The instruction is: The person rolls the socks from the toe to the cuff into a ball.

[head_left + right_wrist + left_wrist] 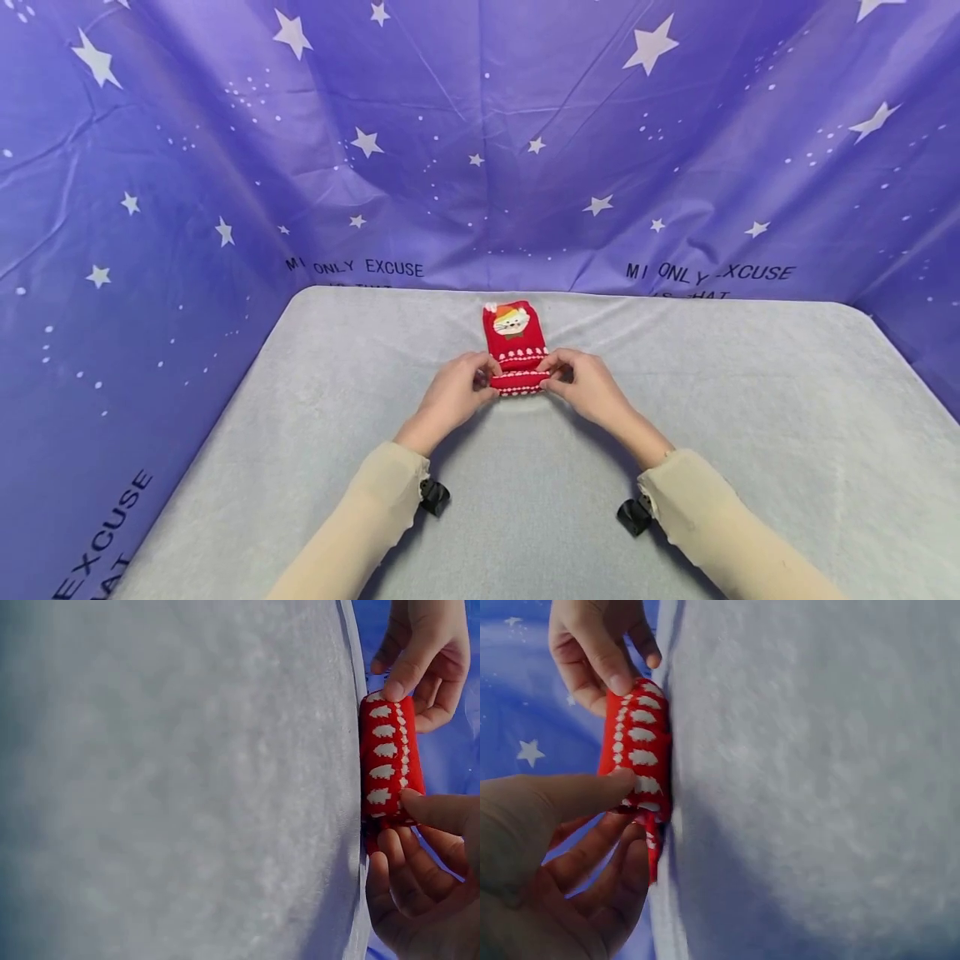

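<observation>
A red knitted piece (516,337) lies near the far side of the table, a cat face in an orange-yellow hat on its far part and rows of white tree shapes across it. Its exact kind is unclear. The near end is turned over into a thick roll (641,742). My left hand (457,385) pinches the roll's left end between thumb and fingers. At the right end, my right hand (588,385) pinches the same roll, thumb on the near side, as the right wrist view shows. The inside of the roll is hidden.
A grey cloth-covered table (540,500) spreads beneath both arms. Behind it and to the sides hangs a blue-purple curtain (480,183) with white stars and lettering. A black device (636,515) sits at each cuff.
</observation>
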`<action>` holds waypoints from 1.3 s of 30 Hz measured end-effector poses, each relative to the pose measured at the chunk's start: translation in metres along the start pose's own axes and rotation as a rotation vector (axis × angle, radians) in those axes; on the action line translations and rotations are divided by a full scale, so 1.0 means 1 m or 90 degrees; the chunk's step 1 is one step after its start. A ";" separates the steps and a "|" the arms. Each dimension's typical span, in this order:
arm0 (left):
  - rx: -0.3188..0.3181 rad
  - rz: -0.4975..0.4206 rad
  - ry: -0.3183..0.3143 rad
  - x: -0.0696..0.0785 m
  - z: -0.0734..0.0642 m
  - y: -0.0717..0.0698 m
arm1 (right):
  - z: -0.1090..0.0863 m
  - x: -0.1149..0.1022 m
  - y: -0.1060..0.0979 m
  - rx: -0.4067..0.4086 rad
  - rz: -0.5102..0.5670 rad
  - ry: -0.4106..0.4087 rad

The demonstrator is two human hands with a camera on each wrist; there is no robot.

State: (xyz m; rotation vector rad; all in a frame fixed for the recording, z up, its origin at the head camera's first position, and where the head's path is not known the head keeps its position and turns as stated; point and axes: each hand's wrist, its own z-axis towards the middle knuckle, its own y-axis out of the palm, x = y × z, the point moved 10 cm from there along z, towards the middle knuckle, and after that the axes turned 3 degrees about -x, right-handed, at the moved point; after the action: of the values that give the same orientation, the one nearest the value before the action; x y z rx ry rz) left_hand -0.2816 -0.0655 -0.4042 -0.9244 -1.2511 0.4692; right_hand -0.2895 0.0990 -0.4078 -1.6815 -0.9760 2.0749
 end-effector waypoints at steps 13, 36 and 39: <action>-0.004 -0.177 -0.037 -0.007 -0.015 -0.004 | -0.016 -0.002 -0.001 -0.055 0.054 0.031; 0.023 0.000 0.023 0.006 0.001 0.002 | -0.005 -0.012 0.011 -0.045 0.004 -0.051; 0.030 -0.023 0.014 0.001 0.002 0.002 | -0.003 -0.009 0.012 -0.044 0.001 -0.047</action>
State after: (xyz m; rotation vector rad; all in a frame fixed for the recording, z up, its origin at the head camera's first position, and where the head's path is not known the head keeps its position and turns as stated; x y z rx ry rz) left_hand -0.2828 -0.0628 -0.4055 -0.8641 -1.2296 0.4567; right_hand -0.2815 0.0854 -0.4095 -1.6491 -1.0809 2.1415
